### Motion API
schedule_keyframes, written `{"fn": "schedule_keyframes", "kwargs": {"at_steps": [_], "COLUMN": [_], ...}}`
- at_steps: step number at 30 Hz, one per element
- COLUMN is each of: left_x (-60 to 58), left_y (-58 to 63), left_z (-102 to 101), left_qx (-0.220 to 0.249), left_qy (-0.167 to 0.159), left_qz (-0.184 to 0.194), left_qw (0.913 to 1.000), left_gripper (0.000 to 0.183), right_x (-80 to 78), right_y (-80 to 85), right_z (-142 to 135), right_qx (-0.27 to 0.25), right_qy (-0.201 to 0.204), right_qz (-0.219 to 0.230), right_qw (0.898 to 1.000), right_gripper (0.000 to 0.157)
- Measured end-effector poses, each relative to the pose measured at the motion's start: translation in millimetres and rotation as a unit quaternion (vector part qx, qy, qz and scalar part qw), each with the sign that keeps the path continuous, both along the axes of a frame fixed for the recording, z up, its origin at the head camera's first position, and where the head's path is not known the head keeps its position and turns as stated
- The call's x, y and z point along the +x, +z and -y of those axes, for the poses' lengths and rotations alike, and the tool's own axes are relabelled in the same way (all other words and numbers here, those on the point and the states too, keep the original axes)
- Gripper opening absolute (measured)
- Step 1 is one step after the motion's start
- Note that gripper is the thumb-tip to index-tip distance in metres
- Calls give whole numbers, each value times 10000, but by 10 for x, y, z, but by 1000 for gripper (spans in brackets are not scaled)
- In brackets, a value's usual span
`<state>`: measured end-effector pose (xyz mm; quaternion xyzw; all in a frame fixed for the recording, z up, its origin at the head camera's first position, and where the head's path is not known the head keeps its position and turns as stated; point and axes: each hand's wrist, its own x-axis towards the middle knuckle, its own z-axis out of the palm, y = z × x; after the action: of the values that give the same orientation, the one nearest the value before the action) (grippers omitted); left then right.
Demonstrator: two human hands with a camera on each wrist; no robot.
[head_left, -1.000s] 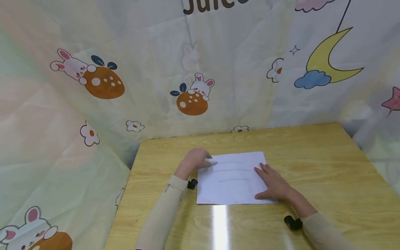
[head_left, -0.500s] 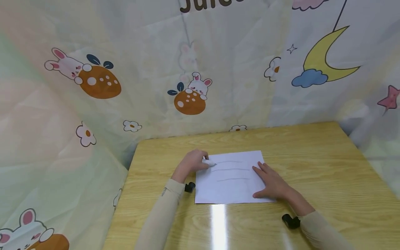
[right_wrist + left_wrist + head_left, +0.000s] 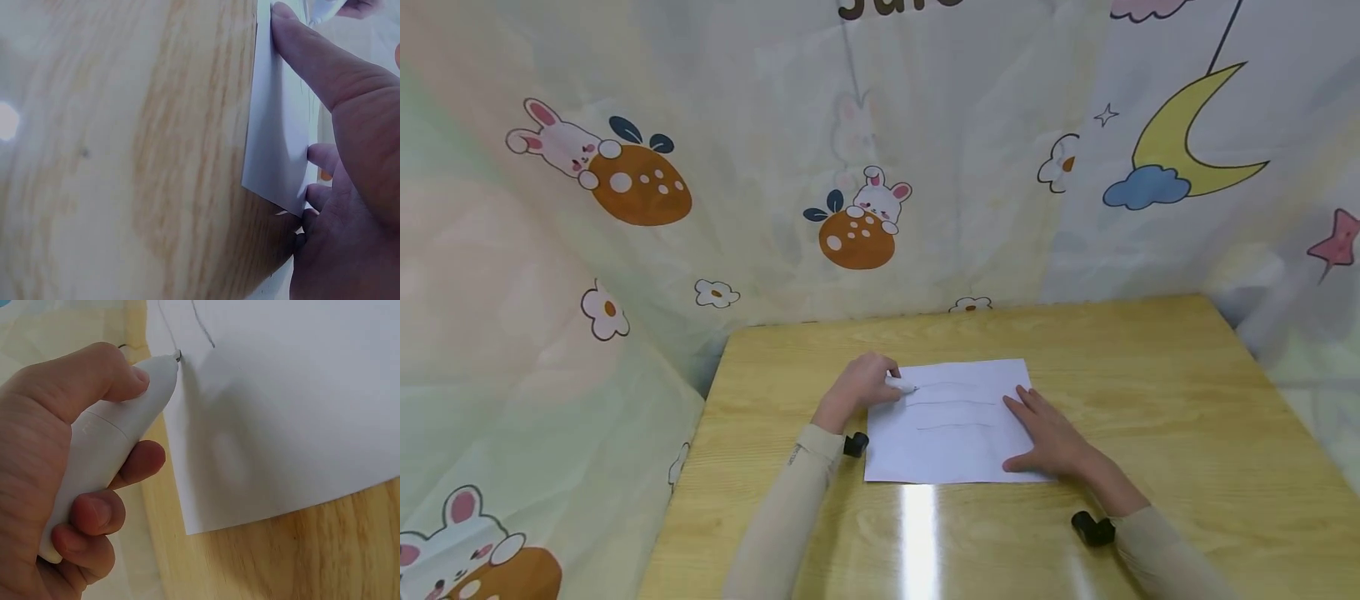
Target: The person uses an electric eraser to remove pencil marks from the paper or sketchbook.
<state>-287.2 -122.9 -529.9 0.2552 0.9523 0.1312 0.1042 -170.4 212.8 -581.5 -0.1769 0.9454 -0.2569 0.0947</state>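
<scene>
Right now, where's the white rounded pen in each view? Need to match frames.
Head: white rounded pen just right of centre, below mid-height, in the left hand.
Left wrist: pen in the left half, slanting from lower left up to its tip near the top.
Right wrist: pen at the top edge, right of centre, partly visible.
Shared landmark: white rectangular paper sheet.

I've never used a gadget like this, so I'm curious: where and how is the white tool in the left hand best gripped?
I'd grip the white tool around its middle, coming from the person's left, as the left hand does. Its thick, rounded body should suit curled fingers, while the small tip at its narrow end points right, over the paper.
</scene>
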Motion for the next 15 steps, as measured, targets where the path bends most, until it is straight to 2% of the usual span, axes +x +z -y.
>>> {"fn": "schedule_keyframes", "kwargs": {"at_steps": [15], "left_x": [-45], "left_y": [10], "left_z": [8], "left_qx": [248], "left_qy": [358], "left_qz": [146], "left_qw": [9989], "left_gripper": [25], "right_x": [-34], "right_y": [43], "right_z": [6], "right_qx": [27], "right_qy": [-27], "right_qz": [0], "right_qw": [10000], "right_gripper": [108]}}
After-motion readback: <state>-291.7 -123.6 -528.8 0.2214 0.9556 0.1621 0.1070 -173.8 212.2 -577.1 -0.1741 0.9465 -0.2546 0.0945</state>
